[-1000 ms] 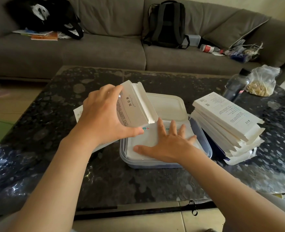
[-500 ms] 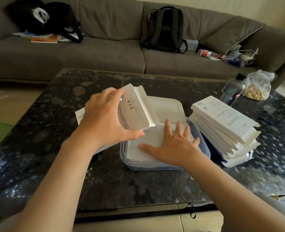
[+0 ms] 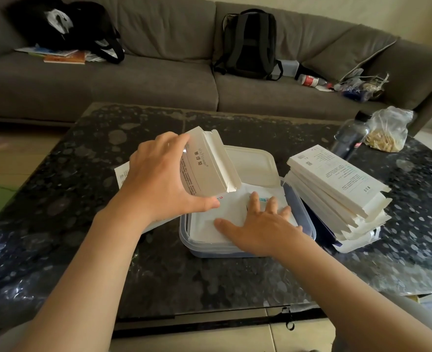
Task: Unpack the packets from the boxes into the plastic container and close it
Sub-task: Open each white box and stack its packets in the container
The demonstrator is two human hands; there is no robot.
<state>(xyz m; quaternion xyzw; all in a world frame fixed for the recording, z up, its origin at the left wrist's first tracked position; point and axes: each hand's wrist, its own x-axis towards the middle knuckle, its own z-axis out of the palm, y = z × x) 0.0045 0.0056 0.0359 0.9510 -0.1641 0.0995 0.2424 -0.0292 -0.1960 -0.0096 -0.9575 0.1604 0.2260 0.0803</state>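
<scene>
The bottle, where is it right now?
In the head view, the bottle is at the far right of the table, right beside the clear bag and just behind the stack of white boxes.

White box (image 3: pixel 207 171), white packets (image 3: pixel 232 212), translucent bluish container (image 3: pixel 235 250), black speckled table (image 3: pixel 108 250), grey sofa (image 3: pixel 146 80).

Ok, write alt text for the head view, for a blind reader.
A person's left hand grips an open white box, tilted above a plastic container on a dark table, while the right hand presses flat on white packets inside it. A white lid lies behind it and a stack of white boxes sits to its right.
</scene>
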